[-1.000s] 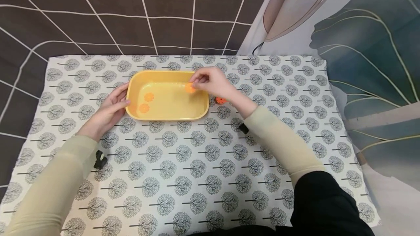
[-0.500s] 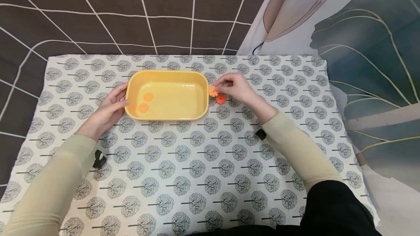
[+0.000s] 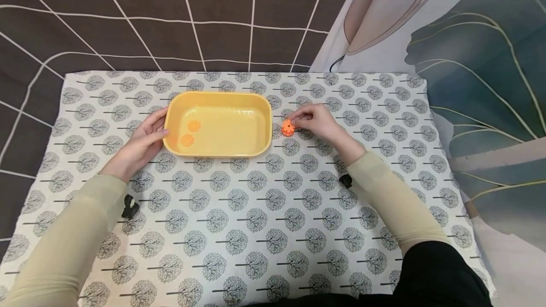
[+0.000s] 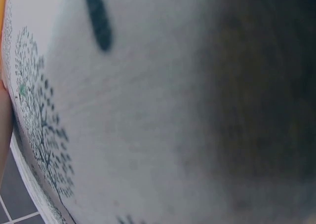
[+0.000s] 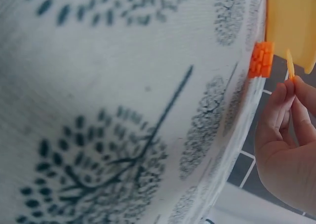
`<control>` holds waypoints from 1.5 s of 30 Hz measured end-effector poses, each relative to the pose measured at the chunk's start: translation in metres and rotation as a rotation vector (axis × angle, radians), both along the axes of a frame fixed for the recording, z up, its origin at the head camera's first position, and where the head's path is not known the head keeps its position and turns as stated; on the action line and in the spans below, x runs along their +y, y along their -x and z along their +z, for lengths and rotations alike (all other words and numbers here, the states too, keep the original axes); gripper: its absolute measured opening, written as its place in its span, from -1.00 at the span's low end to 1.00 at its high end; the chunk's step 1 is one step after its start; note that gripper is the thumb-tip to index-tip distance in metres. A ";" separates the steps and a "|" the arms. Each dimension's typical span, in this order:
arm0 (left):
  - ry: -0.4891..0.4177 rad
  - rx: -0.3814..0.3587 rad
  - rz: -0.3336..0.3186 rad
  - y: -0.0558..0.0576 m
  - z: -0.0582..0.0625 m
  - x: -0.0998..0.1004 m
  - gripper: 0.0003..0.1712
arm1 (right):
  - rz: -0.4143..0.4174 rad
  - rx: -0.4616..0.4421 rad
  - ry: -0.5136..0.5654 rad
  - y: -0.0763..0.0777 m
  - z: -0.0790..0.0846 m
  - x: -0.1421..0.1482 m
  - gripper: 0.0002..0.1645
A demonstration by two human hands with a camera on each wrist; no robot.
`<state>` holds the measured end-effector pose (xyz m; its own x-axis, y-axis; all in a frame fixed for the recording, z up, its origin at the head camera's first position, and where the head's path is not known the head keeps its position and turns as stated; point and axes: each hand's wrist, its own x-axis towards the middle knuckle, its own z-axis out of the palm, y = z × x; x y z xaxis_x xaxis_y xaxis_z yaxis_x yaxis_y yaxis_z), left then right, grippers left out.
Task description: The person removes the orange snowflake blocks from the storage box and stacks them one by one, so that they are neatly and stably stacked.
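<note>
The right hand [image 3: 314, 120] is pinching a thin orange disc [image 5: 290, 65] between thumb and fingertips, holding it nearly flat just above, and apart from, an orange stack [image 5: 261, 60] sitting on the tree-print cloth [image 3: 264, 224] at the 3 o'clock side of a yellow tray [image 3: 226, 129]. The left hand [image 3: 142, 143] is resting against the tray's 9 o'clock end, thumb touching the rim; whether it is gripping, I cannot tell. Two flower-shaped pieces [image 3: 194, 126] are lying inside, toward 8 and 9 o'clock.
</note>
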<state>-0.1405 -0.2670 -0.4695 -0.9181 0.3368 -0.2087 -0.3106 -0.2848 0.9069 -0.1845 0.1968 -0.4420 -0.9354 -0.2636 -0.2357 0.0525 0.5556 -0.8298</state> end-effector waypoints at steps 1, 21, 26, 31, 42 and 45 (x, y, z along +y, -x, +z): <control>0.003 -0.001 0.000 0.000 0.000 0.000 -0.21 | 0.001 -0.003 -0.002 0.000 -0.001 0.000 -0.76; 0.003 0.002 -0.008 0.000 -0.001 -0.001 -0.21 | -0.038 -0.097 0.064 0.000 -0.015 0.003 -0.72; 0.000 0.003 -0.012 0.001 -0.002 -0.001 -0.21 | -0.042 -0.116 0.065 0.000 -0.015 0.003 -0.70; 0.008 0.006 -0.008 0.000 -0.002 -0.001 -0.22 | -0.040 -0.122 0.064 0.000 -0.015 0.003 -0.69; 0.013 0.006 -0.010 -0.001 0.000 0.000 -0.21 | -0.048 -0.135 0.068 -0.002 -0.013 0.001 -0.71; 0.010 0.005 -0.009 0.000 0.000 0.000 -0.20 | -0.053 -0.143 0.089 -0.002 -0.014 0.002 -0.70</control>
